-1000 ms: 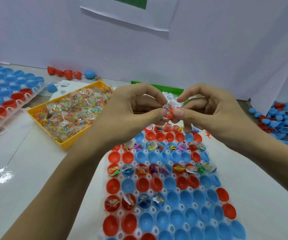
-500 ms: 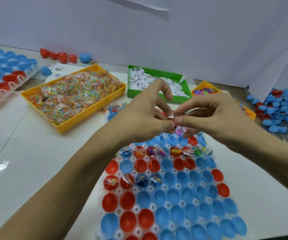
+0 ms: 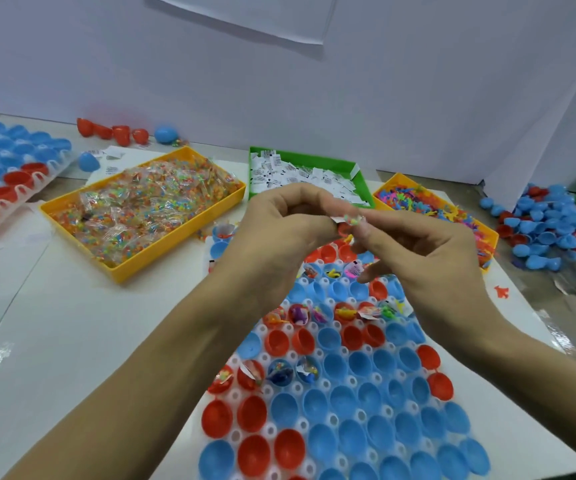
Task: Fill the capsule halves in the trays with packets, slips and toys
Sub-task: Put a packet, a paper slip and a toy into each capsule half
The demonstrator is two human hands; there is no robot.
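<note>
No legible text; white slips (image 3: 314,176) in green tray (image 3: 357,168) bear dark print, too small to read.

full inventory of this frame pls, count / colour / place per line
capsule tray: one, white, front centre, red and blue halves in it, a few filled
second tray: one, white, far left, red and blue halves
packet bin: one, yellow, left of centre, full of clear bead packets
slip bin: one, green, back centre, white paper slips
toy bin: one, yellow, right of the green one, multicoloured toys
loose halves: a pile, blue and red, far right
stray halves: several red, one blue, by the back wall
left hand: pinches small items together with the right
right hand: pinches the same items
</note>
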